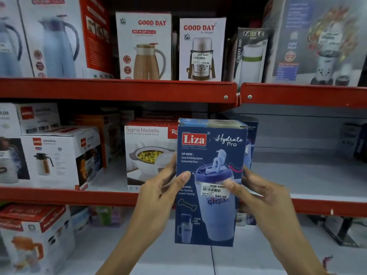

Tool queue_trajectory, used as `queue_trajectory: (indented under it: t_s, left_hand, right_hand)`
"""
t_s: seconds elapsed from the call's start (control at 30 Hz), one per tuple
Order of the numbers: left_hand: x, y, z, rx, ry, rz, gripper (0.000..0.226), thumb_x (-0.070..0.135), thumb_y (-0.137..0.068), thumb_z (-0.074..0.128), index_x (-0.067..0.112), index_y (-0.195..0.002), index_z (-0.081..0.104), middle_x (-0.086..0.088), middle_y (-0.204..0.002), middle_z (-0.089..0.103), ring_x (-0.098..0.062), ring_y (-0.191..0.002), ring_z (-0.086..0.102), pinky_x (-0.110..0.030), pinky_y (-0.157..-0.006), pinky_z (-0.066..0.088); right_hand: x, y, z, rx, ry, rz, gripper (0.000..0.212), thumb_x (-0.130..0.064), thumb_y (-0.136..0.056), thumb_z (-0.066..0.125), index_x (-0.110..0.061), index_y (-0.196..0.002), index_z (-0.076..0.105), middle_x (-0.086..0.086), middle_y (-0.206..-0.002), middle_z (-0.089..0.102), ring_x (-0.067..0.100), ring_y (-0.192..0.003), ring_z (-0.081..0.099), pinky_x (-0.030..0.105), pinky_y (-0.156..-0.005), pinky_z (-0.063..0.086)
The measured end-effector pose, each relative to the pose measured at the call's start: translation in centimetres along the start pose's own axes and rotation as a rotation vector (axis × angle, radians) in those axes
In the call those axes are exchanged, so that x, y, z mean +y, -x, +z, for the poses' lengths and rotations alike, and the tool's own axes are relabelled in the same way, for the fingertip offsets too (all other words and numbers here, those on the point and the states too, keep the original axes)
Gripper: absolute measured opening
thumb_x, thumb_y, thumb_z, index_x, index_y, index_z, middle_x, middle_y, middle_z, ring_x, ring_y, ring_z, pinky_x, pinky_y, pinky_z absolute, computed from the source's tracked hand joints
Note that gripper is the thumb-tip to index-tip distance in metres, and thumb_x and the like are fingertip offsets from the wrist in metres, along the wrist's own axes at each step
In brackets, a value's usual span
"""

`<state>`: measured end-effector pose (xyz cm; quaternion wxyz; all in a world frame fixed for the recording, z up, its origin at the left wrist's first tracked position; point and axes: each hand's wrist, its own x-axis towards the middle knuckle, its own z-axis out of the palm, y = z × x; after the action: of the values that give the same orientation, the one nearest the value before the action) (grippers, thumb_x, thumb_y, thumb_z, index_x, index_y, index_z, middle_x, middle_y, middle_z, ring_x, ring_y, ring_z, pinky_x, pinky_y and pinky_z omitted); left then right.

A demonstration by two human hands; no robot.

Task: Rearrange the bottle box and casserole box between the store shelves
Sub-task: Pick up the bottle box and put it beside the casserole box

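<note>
A tall blue Liza Hydrate Pro bottle box [210, 155] is held upright in front of the middle shelf. My left hand [158, 197] grips its left edge and my right hand [256, 197] grips its right edge, thumbs on the front face. Behind it to the left, the white Sigma Marbella casserole box [147, 155] stands on the middle shelf, its right part hidden by the bottle box. Another blue box [251, 139] of the same kind peeks out just behind the held one.
Red-edged shelves [119, 90] carry flask and jug boxes: Good Day boxes [143, 46] above, a white flask box [57, 157] at left. The grey middle shelf [307, 175] lies to the right of the held box. Lower left holds more boxes [33, 235].
</note>
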<state>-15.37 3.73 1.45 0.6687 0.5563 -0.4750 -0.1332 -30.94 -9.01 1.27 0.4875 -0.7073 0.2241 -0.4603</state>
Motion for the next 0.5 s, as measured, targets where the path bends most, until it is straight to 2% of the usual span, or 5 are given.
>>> queue_trajectory:
  t_s: [0.13,0.27,0.37,0.43,0.5]
  left_hand:
    - [-0.7,-2.6,2.6,-0.041,-0.003,0.026,0.058,0.041,-0.079,0.054,0.038,-0.136,0.042,0.014,-0.113,0.069,0.0,-0.096,0.068,-0.024,-0.069,0.06]
    - [-2.0,-6.3,6.3,-0.102,-0.001,0.066,0.063,0.039,-0.081,0.055,0.036,-0.14,0.035,0.016,-0.109,0.068,-0.001,-0.099,0.067,-0.028,-0.076,0.061]
    - [-3.8,-9.2,9.2,-0.154,-0.026,0.089,0.071,0.048,-0.078,0.06,0.042,-0.141,0.028,0.009,-0.121,0.066,-0.007,-0.107,0.065,-0.042,-0.088,0.058]
    - [-5.0,-10.9,10.8,-0.162,-0.057,0.099,0.077,0.062,-0.071,0.062,0.051,-0.138,0.025,0.008,-0.129,0.062,-0.008,-0.114,0.061,-0.044,-0.093,0.055]
    - [-6.2,-12.4,12.0,-0.159,-0.087,0.103,0.079,0.067,-0.067,0.062,0.056,-0.135,0.023,0.01,-0.13,0.06,-0.014,-0.115,0.061,-0.045,-0.095,0.054]
  right_hand:
    - [0.7,-2.1,-1.9,0.044,0.045,-0.046,0.064,-0.04,-0.064,0.069,-0.028,-0.126,0.063,-0.005,-0.1,0.078,0.017,-0.094,0.072,0.046,-0.081,0.061]
    - [2.1,-5.2,-5.1,0.088,-0.034,-0.061,0.056,-0.03,-0.069,0.07,-0.027,-0.125,0.064,-0.01,-0.104,0.077,0.006,-0.09,0.073,0.027,-0.071,0.062]
    - [3.7,-8.1,-7.6,0.097,-0.053,-0.073,0.048,-0.022,-0.076,0.069,-0.026,-0.123,0.065,-0.011,-0.101,0.077,0.007,-0.092,0.072,0.02,-0.069,0.06]
    - [5.0,-10.0,-8.8,0.101,-0.048,-0.075,0.044,-0.021,-0.078,0.068,-0.027,-0.121,0.066,-0.014,-0.097,0.077,0.005,-0.09,0.072,0.018,-0.067,0.06]
    - [6.4,-11.8,-9.7,0.097,-0.04,-0.076,0.04,-0.02,-0.08,0.067,-0.029,-0.119,0.065,-0.015,-0.095,0.078,0.001,-0.085,0.072,0.017,-0.066,0.059]
